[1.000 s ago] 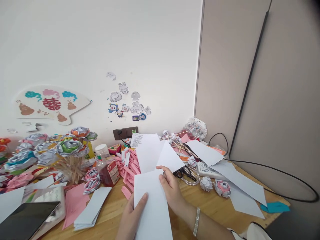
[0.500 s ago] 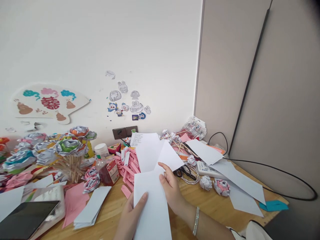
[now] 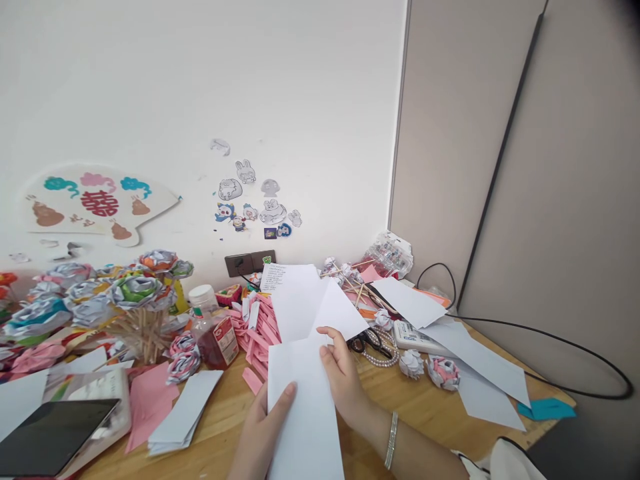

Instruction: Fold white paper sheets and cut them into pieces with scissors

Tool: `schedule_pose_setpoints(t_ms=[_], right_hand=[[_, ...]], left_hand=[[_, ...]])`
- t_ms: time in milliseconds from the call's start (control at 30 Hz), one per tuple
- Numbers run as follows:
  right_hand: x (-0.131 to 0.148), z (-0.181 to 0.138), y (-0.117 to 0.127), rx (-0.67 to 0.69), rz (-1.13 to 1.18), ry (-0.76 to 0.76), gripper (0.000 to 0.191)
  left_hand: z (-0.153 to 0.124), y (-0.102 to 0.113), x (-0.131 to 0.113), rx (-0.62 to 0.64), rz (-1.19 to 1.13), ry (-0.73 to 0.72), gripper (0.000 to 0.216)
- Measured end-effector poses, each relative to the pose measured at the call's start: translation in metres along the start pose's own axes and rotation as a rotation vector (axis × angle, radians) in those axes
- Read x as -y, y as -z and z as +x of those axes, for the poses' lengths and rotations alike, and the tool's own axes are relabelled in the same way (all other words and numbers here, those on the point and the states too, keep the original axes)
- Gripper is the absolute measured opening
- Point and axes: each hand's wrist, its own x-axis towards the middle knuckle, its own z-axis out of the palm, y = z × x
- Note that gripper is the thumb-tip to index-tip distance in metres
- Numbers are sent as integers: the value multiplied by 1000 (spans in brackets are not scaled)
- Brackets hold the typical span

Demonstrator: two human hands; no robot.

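Observation:
Both of my hands hold a folded white paper sheet (image 3: 305, 407) over the wooden desk (image 3: 425, 407), low in the middle of the view. My left hand (image 3: 263, 430) grips its left edge, thumb lying on top. My right hand (image 3: 343, 377) pinches the right edge near the upper corner, fingers curled under; a silver bracelet (image 3: 391, 440) circles that wrist. Just behind the sheet lie more white sheets (image 3: 310, 303) and a heap of pink paper strips (image 3: 255, 337).
Paper roses on sticks (image 3: 125, 297) stand at the left beside a red-labelled bottle (image 3: 213, 333). A dark tablet (image 3: 50, 437), scissors (image 3: 370, 343), small paper flowers (image 3: 430, 370), a white device (image 3: 415, 337) and black cables (image 3: 575, 353) lie about. A wall is close behind.
The view has tilted slightly; my hands and the folded sheet stay in nearly the same place, with the grip unchanged.

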Motion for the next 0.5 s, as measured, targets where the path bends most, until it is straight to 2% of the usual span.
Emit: schedule_pose_setpoints(t_ms=[333,500], right_hand=[[3,-1,0,-30,23,-28,39],[7,0,-1,-8,58,-24,27]], left_hand=[[0,0,1,-18,14,-32,55],[1,1,2,-20,14,-35,56]])
